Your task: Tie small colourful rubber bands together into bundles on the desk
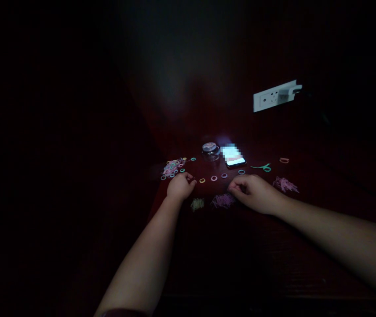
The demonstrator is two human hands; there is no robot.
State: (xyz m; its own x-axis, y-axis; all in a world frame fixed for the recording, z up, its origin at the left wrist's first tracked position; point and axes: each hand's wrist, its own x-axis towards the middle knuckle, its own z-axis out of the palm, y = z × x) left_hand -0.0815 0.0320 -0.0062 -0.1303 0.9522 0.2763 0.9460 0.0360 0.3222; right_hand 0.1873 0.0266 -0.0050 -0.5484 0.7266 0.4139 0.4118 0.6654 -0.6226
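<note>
On a dark table, my left hand [181, 186] rests beside a mixed pile of coloured bands [173, 167]; its thumb and index finger are nearly together, and whether anything is between them cannot be made out. My right hand [252, 191] has its fingers curled to a pinch over the right end of a purple pile [222, 201]; what it grips, if anything, is hidden. Between the hands lie a yellow ring [202, 180], a pink ring [214, 178] and a lilac ring [224, 175]. A yellowish pile [197, 204] sits nearer me.
Behind the rings stand a round lidded jar [210, 151] and a lit phone [234, 155]. Right of them are a green looped band [266, 167], an orange band [284, 160] and a pink pile [286, 185]. A socket strip [273, 97] is on the wall.
</note>
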